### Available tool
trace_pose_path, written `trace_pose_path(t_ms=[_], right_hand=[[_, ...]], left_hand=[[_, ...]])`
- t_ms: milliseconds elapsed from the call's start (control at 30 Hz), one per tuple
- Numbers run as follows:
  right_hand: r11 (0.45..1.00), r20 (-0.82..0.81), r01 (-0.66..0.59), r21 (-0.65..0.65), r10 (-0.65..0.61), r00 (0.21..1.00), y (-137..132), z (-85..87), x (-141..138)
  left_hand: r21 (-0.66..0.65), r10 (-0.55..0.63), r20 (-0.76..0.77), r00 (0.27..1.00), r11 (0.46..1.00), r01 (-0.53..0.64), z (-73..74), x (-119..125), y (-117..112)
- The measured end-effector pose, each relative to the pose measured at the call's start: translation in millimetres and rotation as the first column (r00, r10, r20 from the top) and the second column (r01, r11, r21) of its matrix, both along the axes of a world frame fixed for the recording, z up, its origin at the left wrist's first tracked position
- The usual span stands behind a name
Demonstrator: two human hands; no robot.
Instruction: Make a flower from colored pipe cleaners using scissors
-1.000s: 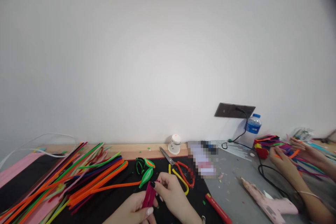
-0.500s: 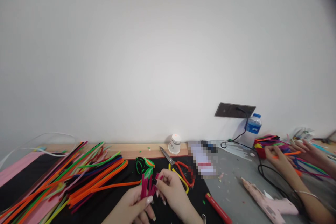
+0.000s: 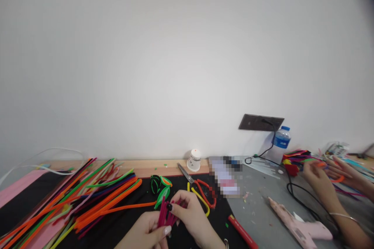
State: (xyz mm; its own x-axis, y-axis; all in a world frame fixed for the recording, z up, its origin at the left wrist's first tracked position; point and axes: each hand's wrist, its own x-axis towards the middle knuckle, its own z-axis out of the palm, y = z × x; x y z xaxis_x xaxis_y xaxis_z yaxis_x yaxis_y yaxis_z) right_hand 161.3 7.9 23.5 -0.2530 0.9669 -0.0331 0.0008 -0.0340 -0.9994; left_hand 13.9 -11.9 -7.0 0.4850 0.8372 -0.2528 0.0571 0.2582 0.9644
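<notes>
At the back, a broad white wall [image 3: 175, 66]. In front of it, a worktop [image 3: 146, 168] with pale wooden edge, and on this, a black mat [image 3: 121, 221]. Across the left part of the mat, a slanting heap of coloured fuzzy stems [image 3: 109, 200], apart from both hands. Over the mat, close together, a left hand [image 3: 149, 228] and a right hand [image 3: 188, 210]. Beyond the right hand, scissors [image 3: 190, 180] with tips directed away and leftward. Just past the fingers, a green leaf-like piece [image 3: 163, 197].

Between both hands, magenta stems [image 3: 161, 214], with long axis directed away from the body and slightly to the right. Gripped near the lower end by the left hand, with thumb on top; pinched farther up, from the right side, by the right hand, with narrow grip. So, equally near to both. Impossible to tell the number of strands, being partly covered by fingers.
</notes>
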Motion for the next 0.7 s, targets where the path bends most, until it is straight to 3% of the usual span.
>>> trace_pose_path(t_ms=[167, 567, 700], right_hand=[[0.998, 0.044, -0.023, -0.050, 0.025, 0.999, -3, -4.4, -1], [0.985, 0.150, 0.072, 0.157, -0.096, 0.984, -6, 7.5, -4], [0.998, 0.088, 0.030, 0.055, -0.035, 0.995, -2, 0.1, -2]], left_hand=[[0.024, 0.010, -0.060, 0.998, 1.000, -0.009, -2.4, 2, -1], [0.013, -0.010, -0.052, 0.999, 1.000, 0.010, 1.2, 3, -2], [0.014, 0.011, -0.045, 0.999, 1.000, -0.010, 0.1, 2, -1]])
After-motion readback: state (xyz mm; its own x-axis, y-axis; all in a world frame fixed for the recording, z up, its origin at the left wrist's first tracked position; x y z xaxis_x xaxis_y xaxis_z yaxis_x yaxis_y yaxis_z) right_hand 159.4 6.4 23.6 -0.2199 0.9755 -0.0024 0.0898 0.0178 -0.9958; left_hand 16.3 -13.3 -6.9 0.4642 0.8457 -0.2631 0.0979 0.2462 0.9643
